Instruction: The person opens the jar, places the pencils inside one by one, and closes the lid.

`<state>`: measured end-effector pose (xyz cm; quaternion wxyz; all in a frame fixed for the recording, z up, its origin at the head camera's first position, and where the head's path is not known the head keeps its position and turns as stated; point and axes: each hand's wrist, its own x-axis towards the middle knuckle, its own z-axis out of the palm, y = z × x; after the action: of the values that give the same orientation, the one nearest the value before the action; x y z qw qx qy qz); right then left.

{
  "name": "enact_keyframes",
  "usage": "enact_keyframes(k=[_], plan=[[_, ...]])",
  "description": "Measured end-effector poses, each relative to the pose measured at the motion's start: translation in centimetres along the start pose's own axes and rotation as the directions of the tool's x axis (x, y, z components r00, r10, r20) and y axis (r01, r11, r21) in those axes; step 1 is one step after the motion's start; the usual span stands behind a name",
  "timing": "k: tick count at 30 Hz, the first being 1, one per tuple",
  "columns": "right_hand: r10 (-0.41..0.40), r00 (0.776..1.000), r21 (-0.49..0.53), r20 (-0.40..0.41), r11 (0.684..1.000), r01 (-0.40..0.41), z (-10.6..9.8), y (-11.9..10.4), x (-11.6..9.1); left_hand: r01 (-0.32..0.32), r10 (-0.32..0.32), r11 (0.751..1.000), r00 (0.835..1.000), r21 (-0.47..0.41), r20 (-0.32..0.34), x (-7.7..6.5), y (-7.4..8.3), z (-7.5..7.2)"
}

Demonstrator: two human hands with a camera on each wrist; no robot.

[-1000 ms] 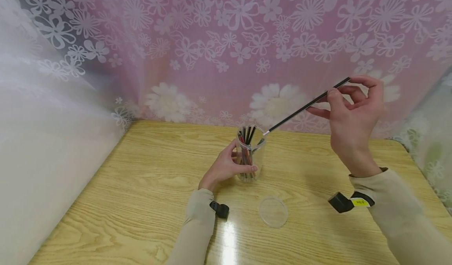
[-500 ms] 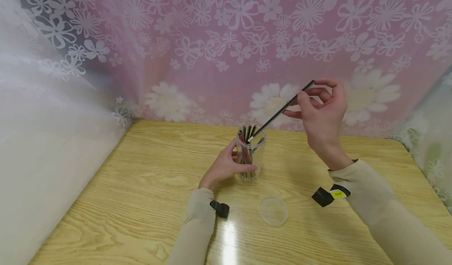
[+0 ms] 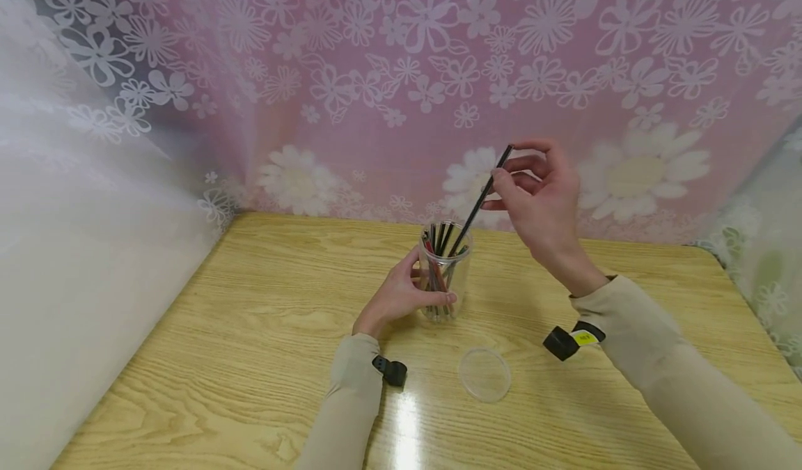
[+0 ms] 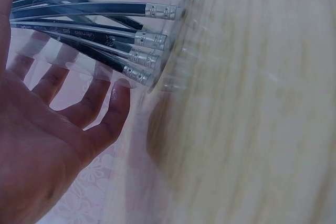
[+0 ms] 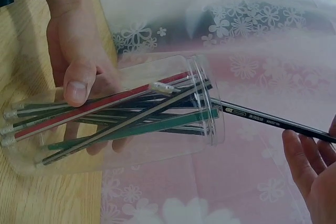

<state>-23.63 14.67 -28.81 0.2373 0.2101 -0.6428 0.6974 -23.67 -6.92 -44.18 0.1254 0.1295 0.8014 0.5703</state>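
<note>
A clear plastic jar (image 3: 462, 280) stands on the table with several pencils (image 5: 100, 109) inside, mostly dark, with a red one and a green one among them. My left hand (image 3: 401, 294) grips the jar from its left side, thumb across the front. In the left wrist view, silver eraser ends (image 4: 152, 40) of the pencils rest near the jar's bottom. My right hand (image 3: 544, 205) pinches a black pencil (image 3: 482, 198) near its upper end. This pencil slants down through the jar's open mouth, its silver eraser end (image 5: 163, 87) inside, as the right wrist view shows.
A round clear lid (image 3: 485, 374) lies flat on the wood-grain table (image 3: 250, 358), in front of the jar. Behind the table hangs a pink floral curtain (image 3: 376, 108), with a whitish sheet (image 3: 94, 247) at the left.
My right hand has moved left, bringing the black pencil from beside the jar's rim to inside its mouth and tilting it steeper. The left hand and jar have stayed in place.
</note>
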Motion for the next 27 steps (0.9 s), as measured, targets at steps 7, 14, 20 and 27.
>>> enact_keyframes(k=[7, 14, 20, 27], plan=[[-0.083, 0.985, -0.169, 0.15, 0.98, 0.108, 0.6, 0.1, -0.1, 0.015, -0.015, 1.0, 1.0, -0.006, 0.004, 0.3, -0.2, 0.1], [-0.095, 0.936, -0.313, 0.34, 0.927, 0.207, 1.1, 0.3, -0.6, -0.004, 0.004, 1.0, 1.0, -0.026, 0.01, 0.3, -0.4, 0.1], [-0.122, 0.887, -0.376, 0.446, 0.874, 0.309, 1.0, 0.8, -1.0, -0.024, 0.025, 0.999, 1.0, -0.034, 0.018, 0.3, -0.5, 0.0], [-0.159, 0.865, -0.423, 0.476, 0.821, 0.383, 0.3, 1.9, -1.3, -0.019, 0.019, 1.0, 1.0, -0.024, 0.0, 0.3, -0.4, 0.1]])
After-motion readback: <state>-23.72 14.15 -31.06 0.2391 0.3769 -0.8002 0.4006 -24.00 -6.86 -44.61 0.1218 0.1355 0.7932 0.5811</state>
